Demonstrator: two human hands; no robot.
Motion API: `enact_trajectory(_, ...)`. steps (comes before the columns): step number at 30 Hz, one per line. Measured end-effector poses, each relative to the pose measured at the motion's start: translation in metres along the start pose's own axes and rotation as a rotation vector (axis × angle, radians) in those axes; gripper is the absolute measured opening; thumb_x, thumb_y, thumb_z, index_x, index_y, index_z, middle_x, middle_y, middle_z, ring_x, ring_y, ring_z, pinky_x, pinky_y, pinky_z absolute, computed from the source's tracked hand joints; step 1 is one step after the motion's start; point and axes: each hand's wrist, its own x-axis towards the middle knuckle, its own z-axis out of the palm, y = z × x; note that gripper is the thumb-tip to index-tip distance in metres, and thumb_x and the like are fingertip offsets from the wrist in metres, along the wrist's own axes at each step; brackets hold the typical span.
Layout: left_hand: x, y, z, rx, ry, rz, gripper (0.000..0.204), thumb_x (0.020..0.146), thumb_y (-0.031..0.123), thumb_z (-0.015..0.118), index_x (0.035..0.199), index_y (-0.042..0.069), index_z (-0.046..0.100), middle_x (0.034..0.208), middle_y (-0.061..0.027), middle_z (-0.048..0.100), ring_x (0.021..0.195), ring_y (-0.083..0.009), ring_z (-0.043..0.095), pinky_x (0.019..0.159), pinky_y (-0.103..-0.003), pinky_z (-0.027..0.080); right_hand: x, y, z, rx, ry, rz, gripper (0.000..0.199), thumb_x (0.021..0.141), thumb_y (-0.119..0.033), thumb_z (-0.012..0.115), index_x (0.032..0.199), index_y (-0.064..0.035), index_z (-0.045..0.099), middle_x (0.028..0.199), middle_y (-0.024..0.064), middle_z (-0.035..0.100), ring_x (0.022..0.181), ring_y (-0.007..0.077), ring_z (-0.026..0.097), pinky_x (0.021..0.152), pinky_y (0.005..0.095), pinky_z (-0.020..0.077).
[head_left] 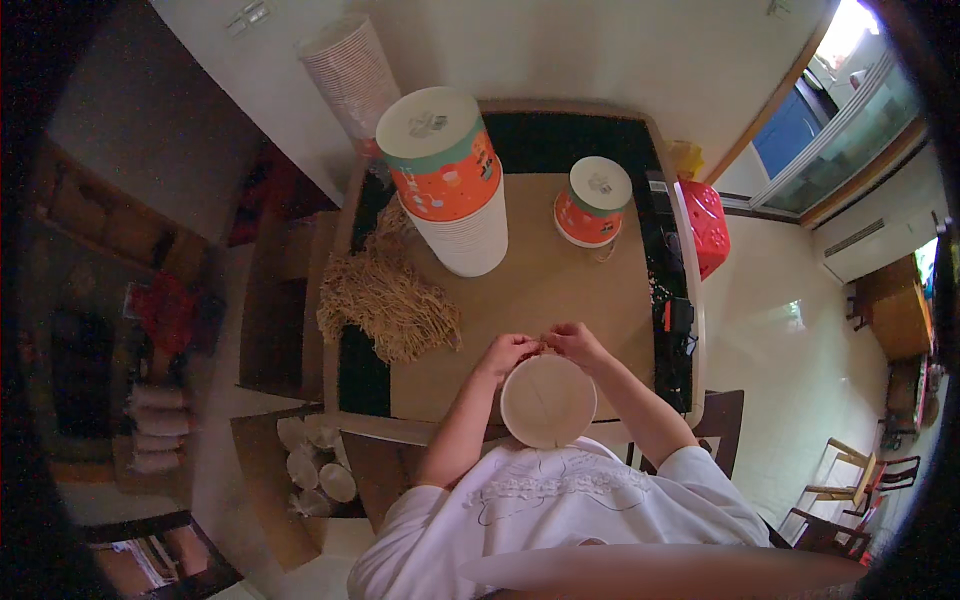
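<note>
A white paper bowl (pixel 547 400) is being held at the near tabletop (pixel 560 280) edge, its far rim being pinched by the left hand (pixel 508 352) and right hand (pixel 577 343). Beyond, a tall orange-banded cup stack (pixel 448 180), a shorter one (pixel 592 203) and straw-coloured strings (pixel 385 295) are lying.

This looks like a room in a home turned into a small piecework station. A tiled floor (pixel 790 350), a sliding glass door (pixel 850 130) and wooden chairs (pixel 850 480) suggest a dwelling. On the bench (pixel 560 290), tall stacks of paper cups (pixel 450 180) stand toward the far edge, a heap of tan string handles (pixel 385 300) lies at the left edge, and more cups (pixel 315 460) sit on the floor.
</note>
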Motion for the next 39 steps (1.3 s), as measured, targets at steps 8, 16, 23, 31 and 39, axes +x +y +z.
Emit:
enact_trajectory(8, 0.008, -0.014, -0.004, -0.121, 0.058, 0.012, 0.012, 0.082, 0.011, 0.053, 0.083, 0.001, 0.059, 0.075, -0.0041, 0.060, 0.065, -0.0111, 0.056, 0.059, -0.025, 0.046, -0.007, -0.005, 0.008, -0.323, 0.078, -0.010, 0.019, 0.080, -0.020, 0.057, 0.080, -0.0018, 0.061, 0.069, 0.0027, 0.057, 0.062, 0.0099, 0.052, 0.054, 0.0238, 0.0420)
enact_trajectory(16, 0.003, -0.009, -0.001, -0.141, 0.081, 0.043, 0.011, 0.082, 0.010, 0.053, 0.081, 0.001, 0.059, 0.075, -0.0050, 0.060, 0.065, -0.0120, 0.057, 0.059, -0.025, 0.047, -0.005, -0.006, 0.005, -0.393, 0.092, -0.011, 0.025, 0.076, -0.027, 0.061, 0.078, -0.0023, 0.061, 0.067, 0.0031, 0.058, 0.062, 0.0093, 0.052, 0.053, 0.0247, 0.0421)
enact_trajectory(23, 0.001, -0.008, 0.001, -0.134, 0.090, 0.049, 0.011, 0.082, 0.011, 0.053, 0.081, 0.001, 0.059, 0.075, -0.0053, 0.060, 0.067, -0.0121, 0.058, 0.061, -0.024, 0.048, -0.007, -0.002, 0.010, -0.612, 0.123, -0.116, 0.019, 0.077, -0.022, 0.060, 0.075, -0.0023, 0.061, 0.066, 0.0024, 0.058, 0.060, 0.0081, 0.051, 0.052, 0.0237, 0.0413)
enact_trajectory(31, -0.008, 0.002, 0.005, -0.173, 0.030, 0.047, 0.013, 0.080, 0.011, 0.056, 0.087, 0.000, 0.060, 0.079, -0.0058, 0.061, 0.069, -0.0122, 0.058, 0.062, -0.024, 0.048, 0.001, 0.010, 0.004, -0.526, 0.142, -0.181, 0.013, 0.079, -0.013, 0.056, 0.077, -0.0013, 0.059, 0.067, 0.0027, 0.058, 0.062, 0.0085, 0.051, 0.056, 0.0229, 0.0418)
enact_trajectory(39, 0.002, -0.008, 0.003, -0.035, 0.053, 0.057, 0.013, 0.079, 0.014, 0.059, 0.084, 0.002, 0.061, 0.076, -0.0029, 0.061, 0.065, -0.0106, 0.056, 0.059, -0.025, 0.046, 0.006, 0.016, 0.004, -0.410, 0.125, -0.271, 0.008, 0.080, -0.009, 0.054, 0.078, -0.0009, 0.056, 0.069, 0.0022, 0.056, 0.064, 0.0092, 0.051, 0.058, 0.0228, 0.0420)
